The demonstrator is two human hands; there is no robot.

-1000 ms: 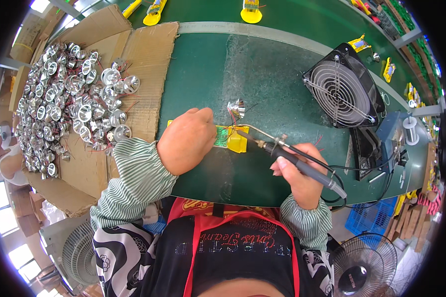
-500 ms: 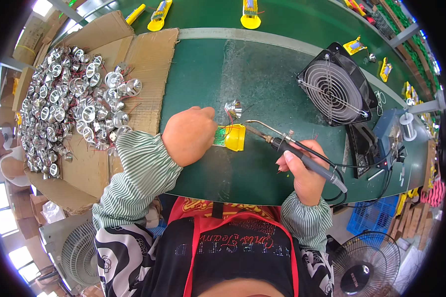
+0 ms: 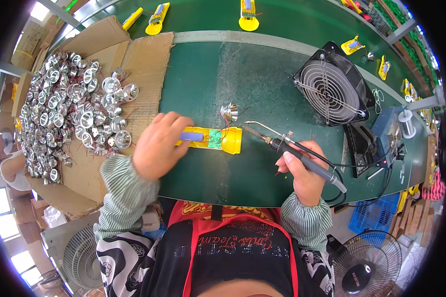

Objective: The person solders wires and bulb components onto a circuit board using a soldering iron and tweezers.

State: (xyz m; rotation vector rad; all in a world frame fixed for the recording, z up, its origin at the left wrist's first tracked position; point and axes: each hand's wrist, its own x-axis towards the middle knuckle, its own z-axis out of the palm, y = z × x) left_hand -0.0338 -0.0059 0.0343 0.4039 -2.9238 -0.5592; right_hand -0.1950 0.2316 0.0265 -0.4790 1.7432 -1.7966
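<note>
The yellow case (image 3: 231,142) lies on the table (image 3: 203,180), left end under my left hand (image 3: 158,148), grip hidden; my right hand (image 3: 306,174) pinches the soldering iron (image 3: 309,166). The case seems light and hard: hold its sides, not the wires (image 3: 226,120).

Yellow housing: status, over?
Left hand at left end of yellow housing, green board exposed. Right hand gripping soldering iron, tip near housing's right end. Wired reflector close, far side.

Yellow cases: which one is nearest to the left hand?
The case between the left hand and right hand; the others in view lie farther off.
</note>
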